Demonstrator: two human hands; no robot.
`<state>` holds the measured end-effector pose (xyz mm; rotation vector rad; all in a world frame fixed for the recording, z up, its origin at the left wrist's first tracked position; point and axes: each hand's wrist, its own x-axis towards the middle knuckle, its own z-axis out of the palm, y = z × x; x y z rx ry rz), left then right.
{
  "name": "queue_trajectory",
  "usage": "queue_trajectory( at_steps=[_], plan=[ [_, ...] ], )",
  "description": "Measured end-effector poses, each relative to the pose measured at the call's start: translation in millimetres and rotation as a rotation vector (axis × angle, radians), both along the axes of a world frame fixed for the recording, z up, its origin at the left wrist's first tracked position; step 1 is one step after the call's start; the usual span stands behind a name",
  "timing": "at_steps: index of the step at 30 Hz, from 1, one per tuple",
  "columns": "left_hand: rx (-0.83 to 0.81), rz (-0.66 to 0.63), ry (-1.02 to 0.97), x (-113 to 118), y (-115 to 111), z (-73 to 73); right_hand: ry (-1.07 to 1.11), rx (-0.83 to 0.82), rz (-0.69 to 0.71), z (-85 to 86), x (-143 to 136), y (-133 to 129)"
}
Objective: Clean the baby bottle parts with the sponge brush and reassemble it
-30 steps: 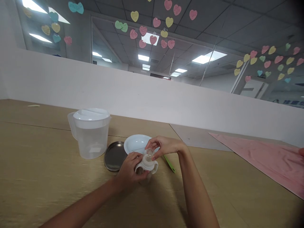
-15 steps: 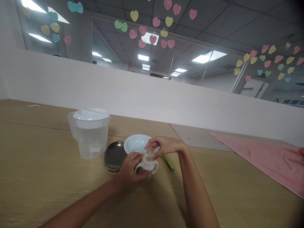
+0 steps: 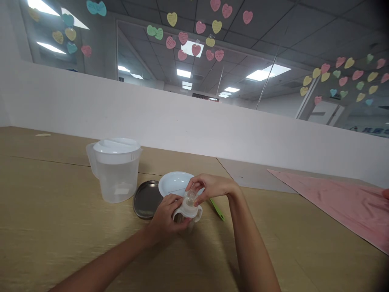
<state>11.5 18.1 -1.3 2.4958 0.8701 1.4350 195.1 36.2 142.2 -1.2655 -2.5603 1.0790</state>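
Observation:
A baby bottle (image 3: 189,210) with a white collar and two white side handles is held upright or nearly so above the table. My left hand (image 3: 167,214) is wrapped round its left side, thumb across the front below the collar. From above, my right hand (image 3: 209,187) is closed round the clear dome-shaped top (image 3: 191,195) of the bottle, fingers bent down on both sides. Whether that top is the teat alone or a cap over it I cannot tell. The lower part of the bottle is see-through and partly hidden by my left hand.
A lidded clear plastic pitcher (image 3: 118,178) with liquid stands at the left. Close behind the hands are a dark metal plate (image 3: 146,200), a white bowl (image 3: 173,178) and a green handle (image 3: 217,210). A pink cloth (image 3: 343,202) covers the right; fingertips (image 3: 385,194) show at that edge.

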Motion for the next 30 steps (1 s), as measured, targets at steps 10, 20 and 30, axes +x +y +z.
queue_trajectory(
  at_steps=[10,20,30],
  plan=[
    [-0.077,-0.016,0.067,-1,-2,2.8,-0.021,0.022,-0.006,-0.5,0,-1],
    [-0.083,-0.012,0.113,1,-3,5.1,-0.025,0.010,0.014,0.1,0,-1],
    [-0.031,0.009,0.100,1,-5,7.6,-0.092,0.070,-0.019,2.2,-9,-4]
  ],
)
